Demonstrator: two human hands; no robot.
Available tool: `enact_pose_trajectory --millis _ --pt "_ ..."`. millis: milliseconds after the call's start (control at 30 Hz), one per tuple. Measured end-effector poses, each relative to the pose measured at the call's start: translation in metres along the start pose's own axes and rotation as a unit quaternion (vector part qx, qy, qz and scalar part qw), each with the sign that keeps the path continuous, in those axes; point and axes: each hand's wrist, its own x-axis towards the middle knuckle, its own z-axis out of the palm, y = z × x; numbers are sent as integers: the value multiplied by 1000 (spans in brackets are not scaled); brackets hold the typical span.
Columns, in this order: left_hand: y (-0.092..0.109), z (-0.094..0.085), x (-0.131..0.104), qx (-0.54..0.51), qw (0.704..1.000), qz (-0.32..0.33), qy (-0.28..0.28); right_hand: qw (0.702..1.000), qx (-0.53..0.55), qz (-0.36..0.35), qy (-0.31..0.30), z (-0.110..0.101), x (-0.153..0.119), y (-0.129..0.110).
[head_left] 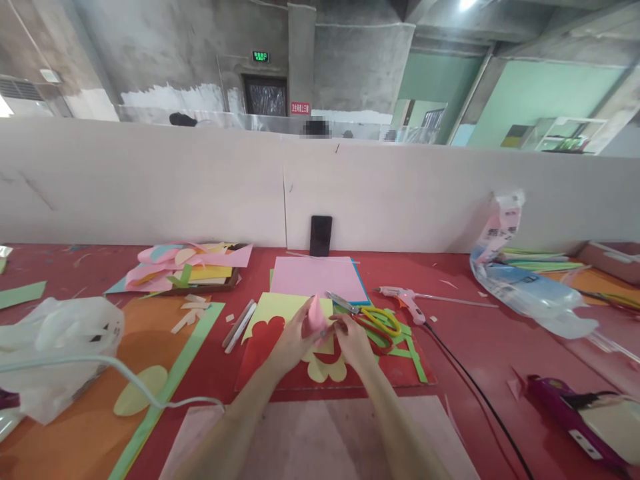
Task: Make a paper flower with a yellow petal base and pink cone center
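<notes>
Between my two hands, in the middle of the head view, a piece of pink paper [317,313] stands up in a folded or curled shape. My left hand [295,339] grips it from the left side. The fingers of my right hand [351,337] are bent close together at its right edge; whether they pinch it is hard to see. Below them lie a pale yellow flower cut-out [327,371] and a red paper flower shape [265,339]. Scissors with yellow handles [380,320] rest just right of my right hand, over green paper strips [413,353].
A pink glue gun [407,300] with a black cord lies to the right. Two markers [241,325] are at the left, near a tray of paper scraps [200,273]. A phone [321,235] leans on the white partition [200,187]. Plastic bags [530,293] flank the work area.
</notes>
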Motion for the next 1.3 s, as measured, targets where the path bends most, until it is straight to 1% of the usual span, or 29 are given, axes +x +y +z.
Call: enact_pose_trajectory --millis 133,400,567,667,800,900,967,1033,1133,1200,1233,1300 --pt "1 -4 2 -40 999 6 -11 1000 9 -1 0 -1 1 1" --pt "2 -6 2 6 1000 -10 18 1000 24 -6 -2 -2 -1 -4" --pt "-2 -4 4 4 1000 -6 12 1000 25 -7 5 -2 -1 -6" --pt "-5 -3 3 6 1000 15 9 1000 24 -6 4 -2 -1 -5" --pt "-8 -4 2 27 996 55 61 1000 24 -4 4 -2 -1 -4" --pt "-7 -10 2 98 987 50 114 1000 27 -6 6 -2 -1 -3" --pt "-5 -18 3 181 970 46 156 1000 28 -6 9 -2 0 -1" --pt "-3 -31 4 263 943 54 195 1000 27 -6 11 -2 0 1" --pt "-4 -52 4 331 911 45 242 1000 22 -11 16 -1 1 2" --pt "-8 -64 4 340 900 8 274 1000 13 -17 20 -3 2 3" --pt "-10 -69 4 329 901 -7 282 1000 6 -19 24 -4 2 4" --pt "-15 -72 6 299 914 -25 274 999 -13 -19 37 -7 4 5"
